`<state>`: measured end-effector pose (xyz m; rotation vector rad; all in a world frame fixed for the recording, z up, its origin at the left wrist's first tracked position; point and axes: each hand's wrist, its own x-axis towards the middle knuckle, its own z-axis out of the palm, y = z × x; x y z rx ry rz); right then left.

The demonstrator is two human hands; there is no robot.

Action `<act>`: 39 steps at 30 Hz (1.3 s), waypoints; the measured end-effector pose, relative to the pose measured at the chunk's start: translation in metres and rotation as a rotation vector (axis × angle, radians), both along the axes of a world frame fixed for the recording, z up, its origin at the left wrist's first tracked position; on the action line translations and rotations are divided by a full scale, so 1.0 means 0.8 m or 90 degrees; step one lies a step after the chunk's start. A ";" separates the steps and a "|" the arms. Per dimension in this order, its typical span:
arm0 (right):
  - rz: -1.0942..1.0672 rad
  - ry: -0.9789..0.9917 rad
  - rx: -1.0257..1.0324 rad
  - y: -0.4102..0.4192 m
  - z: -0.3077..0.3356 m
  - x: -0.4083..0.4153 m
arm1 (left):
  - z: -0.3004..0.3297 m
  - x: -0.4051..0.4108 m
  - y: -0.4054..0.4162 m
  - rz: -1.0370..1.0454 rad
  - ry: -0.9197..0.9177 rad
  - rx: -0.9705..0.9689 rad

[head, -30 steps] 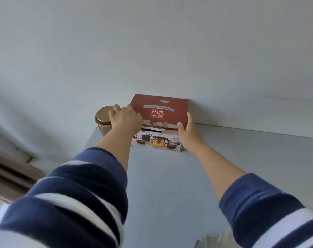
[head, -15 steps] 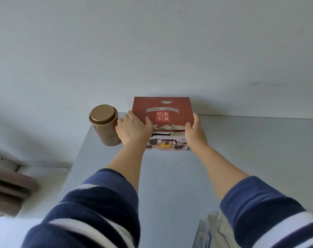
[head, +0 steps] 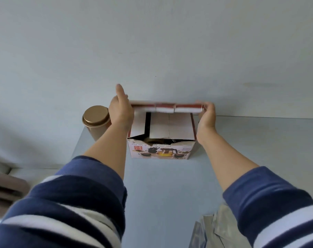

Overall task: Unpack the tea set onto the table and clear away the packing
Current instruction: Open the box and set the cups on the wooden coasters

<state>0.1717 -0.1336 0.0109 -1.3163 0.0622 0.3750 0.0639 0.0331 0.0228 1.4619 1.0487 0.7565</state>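
Navy sleeves [head: 84,199] with white stripes (pushed up); bare forearms

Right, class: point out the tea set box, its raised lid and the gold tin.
tea set box [head: 161,152]: head view, on the printed front panel.
lid [head: 165,106]: head view, on its near edge.
gold tin [head: 96,115]: head view, on its round cap.

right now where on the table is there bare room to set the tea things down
Bare table runs from the box toward the person, between the sleeves, and right of the box along the wall. Crowded: the gold tin close beside the box's left, and crumpled packing at the near right.
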 end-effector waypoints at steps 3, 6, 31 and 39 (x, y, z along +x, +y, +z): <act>0.024 -0.060 -0.028 0.016 0.010 0.022 | 0.008 0.019 0.016 -0.096 -0.055 -0.054; 0.093 -0.131 -0.136 0.033 0.007 0.039 | -0.004 0.035 0.022 -0.205 0.064 0.094; -0.090 -0.296 -0.300 -0.028 -0.019 -0.044 | -0.037 -0.058 -0.016 -0.186 0.505 0.334; -0.182 0.279 0.022 -0.057 -0.069 -0.025 | -0.073 -0.057 -0.054 -0.113 0.461 0.271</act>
